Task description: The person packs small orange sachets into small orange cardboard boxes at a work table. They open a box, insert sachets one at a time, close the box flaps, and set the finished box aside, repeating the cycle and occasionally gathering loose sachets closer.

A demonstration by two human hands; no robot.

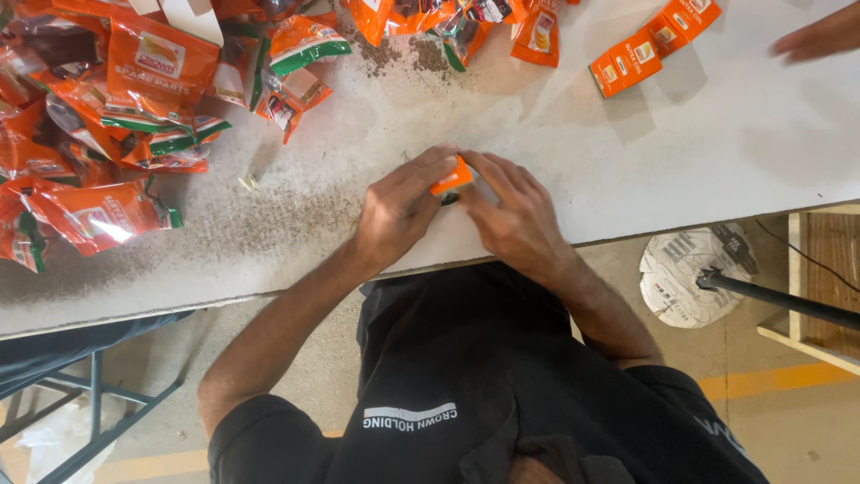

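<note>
At the near edge of the white table (627, 170), both hands are meeting over a small orange box (451, 177). The left hand (399, 211) is pinching the box from the left, and the right hand (515, 220) is closing its fingers on it from the right, so the two hands are clamped on the one box, fingertips touching. A small dark part is showing just under the box. Farther left, a heap of orange packets (116, 116) is lying on the table. At the far right, a few orange boxes (645, 45) are sitting near another person's hand (820, 38).
</note>
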